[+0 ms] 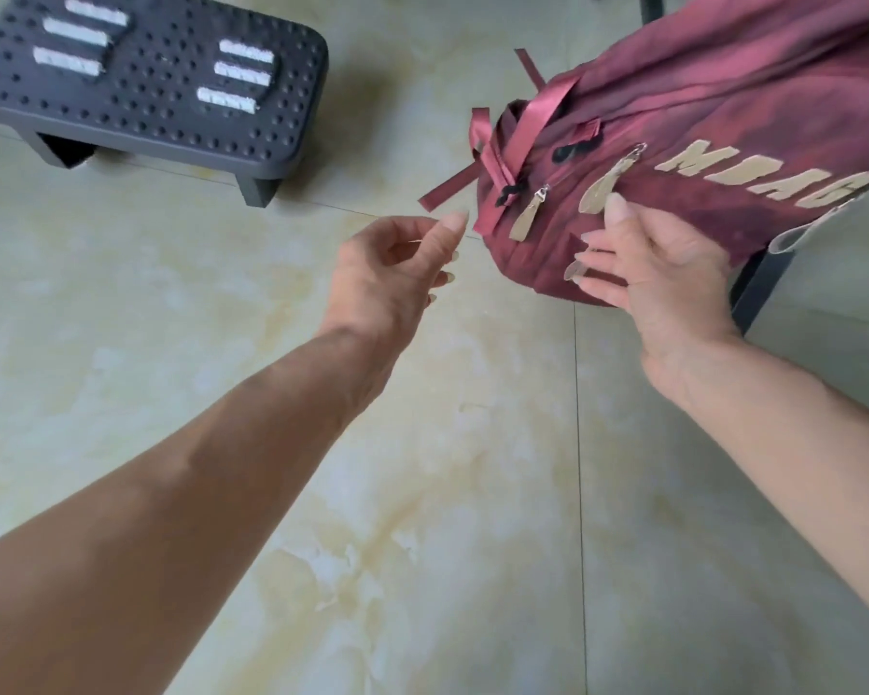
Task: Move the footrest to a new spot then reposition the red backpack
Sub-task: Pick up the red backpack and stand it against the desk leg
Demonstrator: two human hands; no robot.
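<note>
A red backpack [673,158] fills the upper right of the frame, tilted with its rounded top end hanging lowest and its body running up out of the corner; it seems to rest on a dark piece of furniture [753,293], of which only a leg shows at the right edge, though what bears its weight is hidden. Pale block letters run across its front; cream zipper pulls [523,220] and satin straps [492,163] dangle loose from the low end.

The right hand [658,273] is spread open, palm toward the fabric, thumb up against the front panel and fingers curving under the lower end; it touches or nearly touches, gripping nothing. The left hand [397,273], centre frame, is loosely curled and empty, thumb and forefinger near the strap ends but apart from them.

The grey studded footrest [146,82] stands on the pale tiled floor [422,494] at upper left, well apart from the bag; that step looks finished.

The risks, as I judge them: a hold on thin straps alone could let the limp bag swing or slide off its perch; dangling straps could snag the furniture leg; one open palm underneath may not hold sagging cloth.
</note>
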